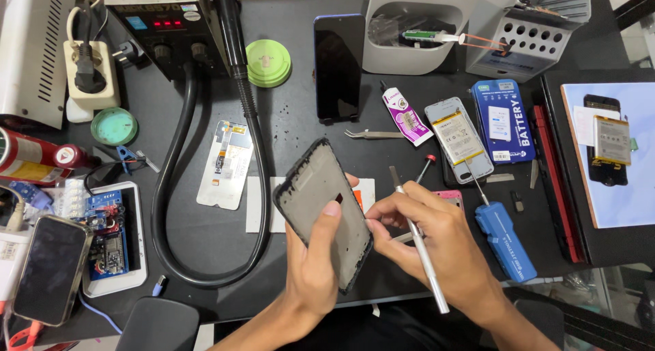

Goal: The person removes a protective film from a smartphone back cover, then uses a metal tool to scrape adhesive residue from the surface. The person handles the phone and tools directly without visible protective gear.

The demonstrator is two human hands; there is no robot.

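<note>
Your left hand (315,259) is wrapped around a grey phone frame (322,211), thumb pressed on its face, holding it tilted above the near edge of the black mat (286,119). Just right of it, your right hand (437,245) pinches a slim metal tool (418,240), tip pointing far, with a blue electric screwdriver (506,240) lying just beyond to the right.

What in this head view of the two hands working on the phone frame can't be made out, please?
- Phone frame: its lower end is hidden by the left hand.
- Metal tool in the right hand: its tip is too small to tell its type.
- Pink item: mostly covered by the right hand.
- Phone at left: cut by the edge.
</note>
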